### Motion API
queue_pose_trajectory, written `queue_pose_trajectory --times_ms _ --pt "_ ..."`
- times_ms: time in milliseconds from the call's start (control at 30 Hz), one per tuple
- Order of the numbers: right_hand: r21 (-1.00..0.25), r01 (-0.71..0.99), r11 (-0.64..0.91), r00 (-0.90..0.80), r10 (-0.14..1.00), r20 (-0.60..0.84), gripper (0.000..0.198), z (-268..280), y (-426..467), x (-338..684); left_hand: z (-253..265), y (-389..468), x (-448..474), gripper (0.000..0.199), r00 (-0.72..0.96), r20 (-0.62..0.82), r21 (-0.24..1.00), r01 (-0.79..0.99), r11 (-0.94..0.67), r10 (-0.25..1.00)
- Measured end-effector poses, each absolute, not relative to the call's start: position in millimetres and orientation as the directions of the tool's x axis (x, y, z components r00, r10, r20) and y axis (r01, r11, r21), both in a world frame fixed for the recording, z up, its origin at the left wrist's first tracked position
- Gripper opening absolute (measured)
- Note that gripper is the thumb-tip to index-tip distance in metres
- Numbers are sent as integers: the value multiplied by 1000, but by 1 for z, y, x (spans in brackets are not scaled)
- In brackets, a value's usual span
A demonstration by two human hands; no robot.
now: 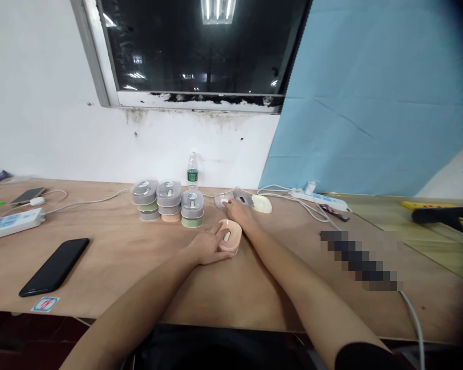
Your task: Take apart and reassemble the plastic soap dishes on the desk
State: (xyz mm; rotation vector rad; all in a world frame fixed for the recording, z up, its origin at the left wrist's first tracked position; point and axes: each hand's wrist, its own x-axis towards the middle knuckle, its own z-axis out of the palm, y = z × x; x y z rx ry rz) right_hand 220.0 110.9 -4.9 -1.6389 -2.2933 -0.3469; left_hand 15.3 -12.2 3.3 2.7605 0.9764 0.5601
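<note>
My left hand (pixel 208 245) is wrapped round the side of a small pink box (pixel 234 232), with its fingers over the top. A small white piece (pixel 227 236) shows in that box, close to my fingertips. Farther back, my right hand (pixel 239 211) has its fingers closed at the edge of a clear lid (pixel 220 197) lying on the table. Just right of it lie another greyish clear lid (pixel 242 196) and a pale yellow lid-like piece (pixel 262 204). Left of my hands stand stacked boxes (pixel 170 198) in grey, green and peach with clear lids.
A plastic bottle (pixel 193 172) stands by the wall. Power strips (pixel 320 198) and white cables run along the back of the wooden table (pixel 139 272). A black phone (pixel 54 267) lies at left, and a blurred-out dark object (pixel 358 259) at right.
</note>
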Motion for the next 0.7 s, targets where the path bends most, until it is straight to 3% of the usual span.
queue_pose_trajectory --times_ms 200,367,433,533,633,700 --pt "-111 922 370 -280 838 468 47 -12 110 223 -4 -7 14 81 721 322 257 558 -789 614" --pt "-331 830 448 -153 754 639 37 -13 87 234 -3 -5 10 76 703 370 254 553 -794 608" --pt "-381 800 464 -119 745 656 36 -13 71 242 1 -6 7 75 666 398 293 560 -775 631" --pt "-378 765 521 -201 751 629 43 -11 46 250 6 -6 4 72 587 425 401 561 -725 689" --pt "-409 704 580 -282 757 589 58 -10 31 247 8 -7 3 63 578 459 494 466 -734 675" --pt "-474 674 567 -248 777 578 62 -10 28 240 9 -8 4 57 569 484 543 400 -738 665"
